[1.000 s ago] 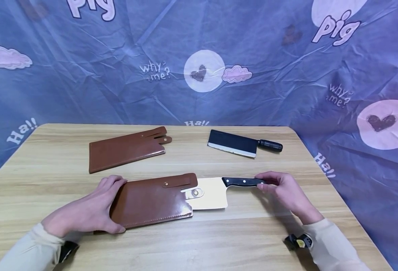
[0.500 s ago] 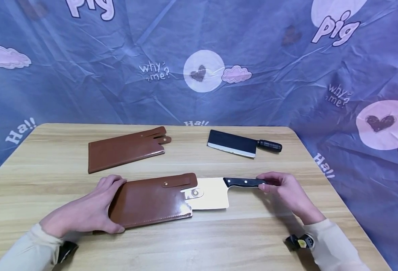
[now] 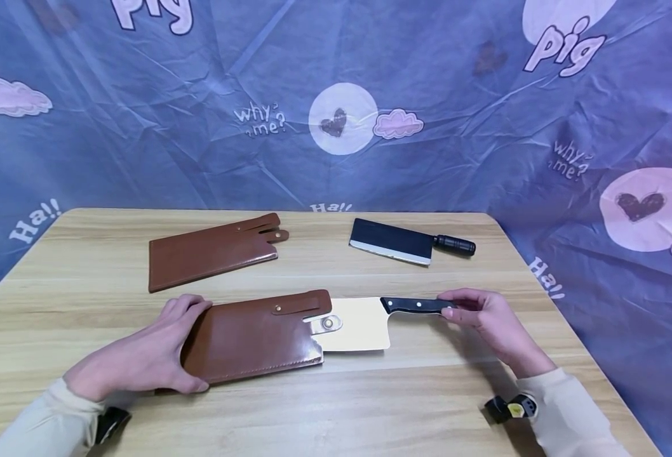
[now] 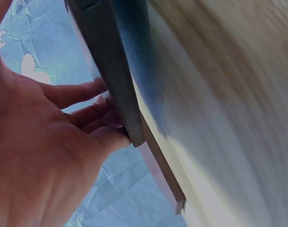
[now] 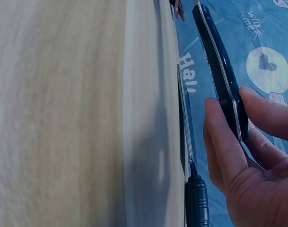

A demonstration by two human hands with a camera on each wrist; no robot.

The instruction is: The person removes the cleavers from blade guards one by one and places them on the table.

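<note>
A cleaver with a pale blade (image 3: pixel 361 324) and a black riveted handle (image 3: pixel 413 305) is partly inside a brown leather sheath (image 3: pixel 250 336); the front of the blade is hidden in it. My right hand (image 3: pixel 484 320) pinches the end of the handle between thumb and fingers, also seen in the right wrist view, where the handle (image 5: pixel 222 71) stands clear of the table. My left hand (image 3: pixel 147 352) grips the sheath's closed end, thumb at the near edge and fingers at the far edge. The snap strap (image 3: pixel 326 324) lies unfastened over the blade.
Behind lies a second brown sheath (image 3: pixel 213 251) at the back left of the wooden table (image 3: pixel 370 406). A dark cleaver (image 3: pixel 393 241) with a black ribbed handle rests at the back right. A blue printed cloth (image 3: pixel 199 139) hangs beyond the table.
My right hand has moved slightly right with the handle, and a little more of the blade shows outside the sheath. The left hand keeps its grip on the sheath.
</note>
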